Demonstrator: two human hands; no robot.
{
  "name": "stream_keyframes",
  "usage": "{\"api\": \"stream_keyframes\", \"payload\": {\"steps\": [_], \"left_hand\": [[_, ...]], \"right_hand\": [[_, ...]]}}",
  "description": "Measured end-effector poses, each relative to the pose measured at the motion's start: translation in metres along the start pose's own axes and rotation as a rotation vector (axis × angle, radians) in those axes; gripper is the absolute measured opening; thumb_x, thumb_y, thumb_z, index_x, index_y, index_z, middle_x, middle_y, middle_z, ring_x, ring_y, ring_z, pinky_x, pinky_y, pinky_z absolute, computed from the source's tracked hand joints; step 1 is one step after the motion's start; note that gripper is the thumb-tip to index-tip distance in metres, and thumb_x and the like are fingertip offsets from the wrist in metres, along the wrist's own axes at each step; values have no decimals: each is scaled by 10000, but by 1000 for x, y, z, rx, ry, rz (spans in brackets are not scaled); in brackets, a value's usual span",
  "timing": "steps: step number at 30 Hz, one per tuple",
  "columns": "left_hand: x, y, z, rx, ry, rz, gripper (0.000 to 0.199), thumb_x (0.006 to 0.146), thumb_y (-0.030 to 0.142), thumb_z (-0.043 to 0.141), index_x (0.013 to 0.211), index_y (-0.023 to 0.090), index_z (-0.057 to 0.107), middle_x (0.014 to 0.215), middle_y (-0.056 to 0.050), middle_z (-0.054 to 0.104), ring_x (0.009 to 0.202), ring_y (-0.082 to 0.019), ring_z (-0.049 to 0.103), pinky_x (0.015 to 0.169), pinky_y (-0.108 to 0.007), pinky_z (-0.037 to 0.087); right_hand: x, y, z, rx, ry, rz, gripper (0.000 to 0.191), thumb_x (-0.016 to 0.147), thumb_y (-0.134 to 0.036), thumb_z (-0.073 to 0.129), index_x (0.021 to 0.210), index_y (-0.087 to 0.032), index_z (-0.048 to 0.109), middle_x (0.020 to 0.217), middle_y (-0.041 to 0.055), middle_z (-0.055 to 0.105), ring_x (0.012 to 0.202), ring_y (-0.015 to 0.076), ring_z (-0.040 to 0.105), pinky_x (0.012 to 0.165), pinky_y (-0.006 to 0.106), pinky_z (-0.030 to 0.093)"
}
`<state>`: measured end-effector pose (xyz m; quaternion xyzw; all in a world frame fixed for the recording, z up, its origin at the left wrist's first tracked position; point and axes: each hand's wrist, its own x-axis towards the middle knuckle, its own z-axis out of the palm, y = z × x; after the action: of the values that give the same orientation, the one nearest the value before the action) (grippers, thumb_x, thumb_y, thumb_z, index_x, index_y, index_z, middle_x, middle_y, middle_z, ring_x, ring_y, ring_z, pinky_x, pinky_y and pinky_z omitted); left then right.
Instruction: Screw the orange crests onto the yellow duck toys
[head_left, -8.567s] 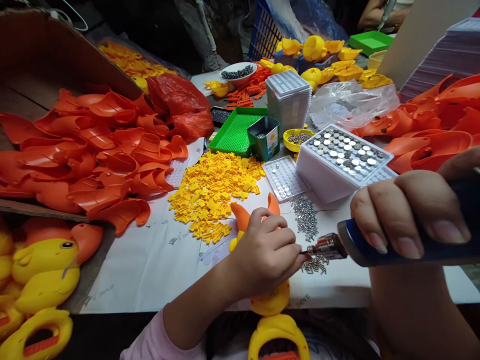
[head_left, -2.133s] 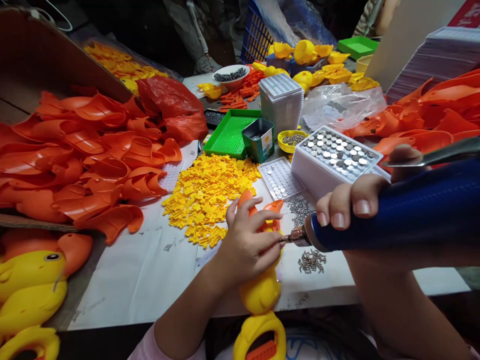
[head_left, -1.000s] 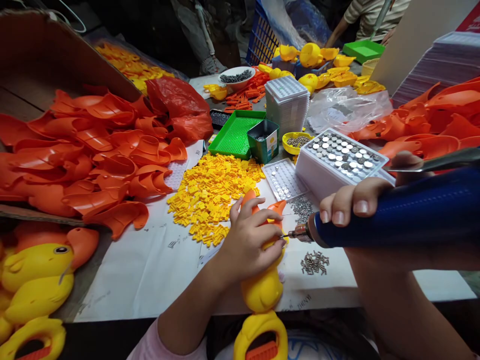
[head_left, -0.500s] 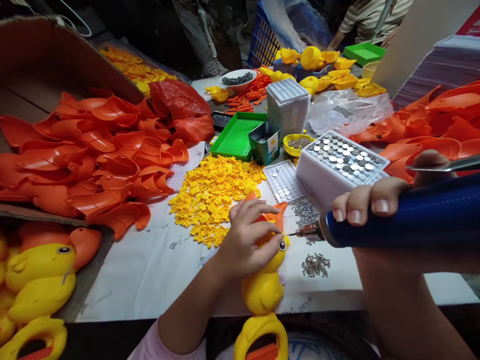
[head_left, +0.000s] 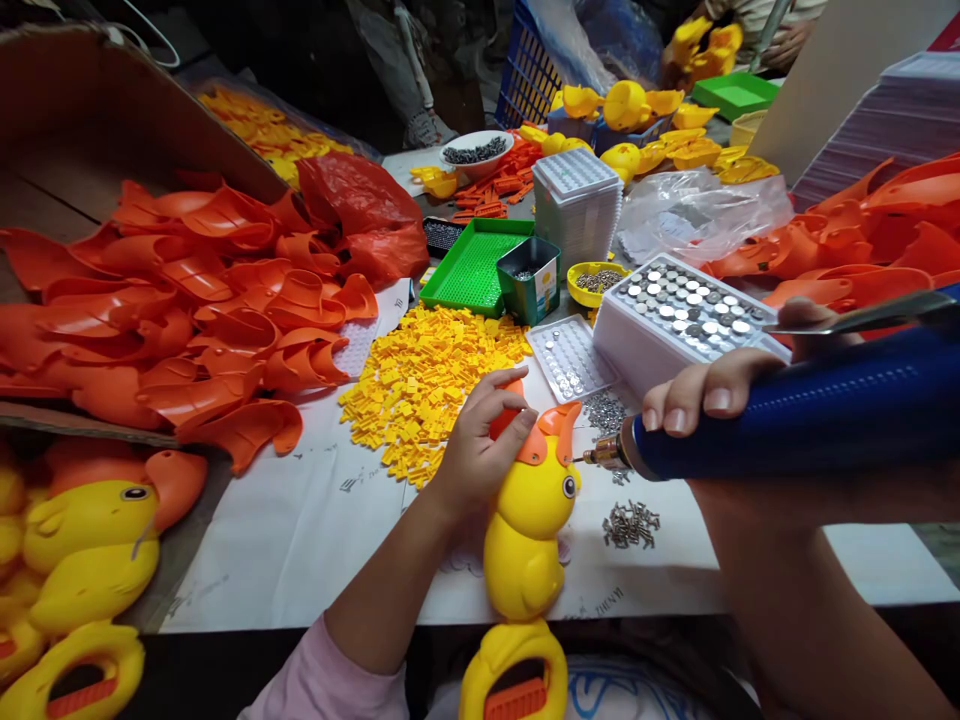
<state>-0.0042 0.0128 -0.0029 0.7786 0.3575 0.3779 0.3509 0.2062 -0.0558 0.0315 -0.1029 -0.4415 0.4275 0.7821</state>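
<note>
A yellow duck toy (head_left: 529, 500) with an orange beak part (head_left: 551, 435) lies near the table's front edge, its ring handle reaching past the edge. My left hand (head_left: 484, 440) is wrapped round the orange part on the duck's head, thumb on its near side. In my right hand (head_left: 712, 392) is a blue electric screwdriver (head_left: 795, 410), held level, its bit pointing left close to the duck's head beside the eye. Whether the bit touches the toy I cannot tell. Just right of the duck lies a small pile of screws (head_left: 631, 525).
Orange parts (head_left: 217, 300) fill a box at left, above finished-looking ducks (head_left: 90, 540). Behind my left hand are small yellow pieces (head_left: 427, 380), a green tray (head_left: 476, 268) and a dark tin (head_left: 529, 285). White trays with discs (head_left: 686, 310) stand right of centre. A person's hand shows at the back right.
My left hand has drawn back to the left, uncovering the duck's face and orange part. The screwdriver has shifted slightly left and up. At the back, the other person now holds yellow parts.
</note>
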Motion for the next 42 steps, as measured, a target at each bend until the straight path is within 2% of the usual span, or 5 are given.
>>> {"api": "stream_keyframes", "payload": {"steps": [14,20,30,35,42], "left_hand": [[1,6,-1,48,2,-8,137,902,269,566,787,194,578,1207,-106,606,1213,-232,558,1033,-415,466],[-1,7,0,45,12,-23,132,906,261,558,791,197,567,1197,-100,591,1215,-223,549,1046,-404,452],[-1,8,2,56,26,-17,127,904,255,556,792,196,566,1183,-89,586,1197,-225,551,1036,-403,455],[-1,7,4,54,54,-12,134,905,239,551,781,193,566,1152,-82,583,1174,-218,554,1031,-386,456],[-3,5,10,32,108,34,133,881,246,608,764,185,585,1154,-79,542,1154,-217,557,1008,-387,476]], "right_hand": [[-3,4,-4,16,-47,49,667,769,-779,481,1214,-295,595,896,66,711,731,268,667,651,458,550],[-4,4,-2,-20,39,62,804,710,-836,482,1236,-241,612,824,71,686,677,264,650,622,443,530],[-5,3,3,-27,12,45,603,725,-781,541,1079,-303,642,843,38,687,667,239,654,608,437,550],[2,5,19,-190,56,-10,350,855,-569,577,883,-242,698,649,-8,635,513,169,621,504,345,549],[2,6,20,-247,25,13,538,776,-673,601,760,-146,705,601,9,613,520,169,636,517,338,574]]}}
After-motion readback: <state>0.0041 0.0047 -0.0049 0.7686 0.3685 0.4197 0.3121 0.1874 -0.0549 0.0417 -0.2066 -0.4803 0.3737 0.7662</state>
